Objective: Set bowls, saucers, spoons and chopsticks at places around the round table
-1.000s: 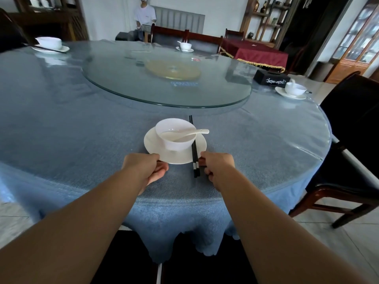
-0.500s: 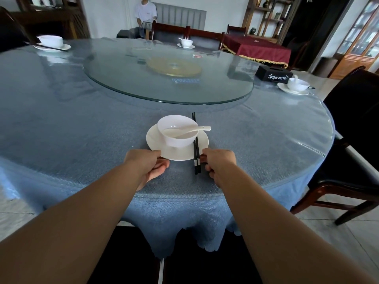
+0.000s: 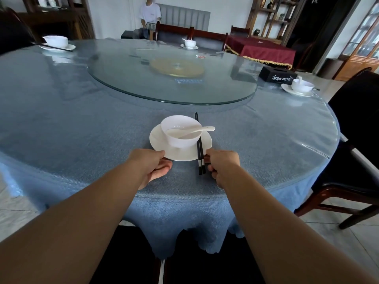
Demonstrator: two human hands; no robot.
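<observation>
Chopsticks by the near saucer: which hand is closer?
Right. The right hand is at the chopsticks' near ends, fingers curled right beside them. The left hand grips the saucer's near-left rim, on the far side from them.

A dining room: large round table (image 3: 61, 124) with glass turntable (image 3: 127, 87).

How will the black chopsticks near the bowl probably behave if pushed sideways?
The chopsticks look thin, rigid and smooth, so they would probably slide or roll. They rest partly across the saucer rim, so a push may tip them off it.
</observation>
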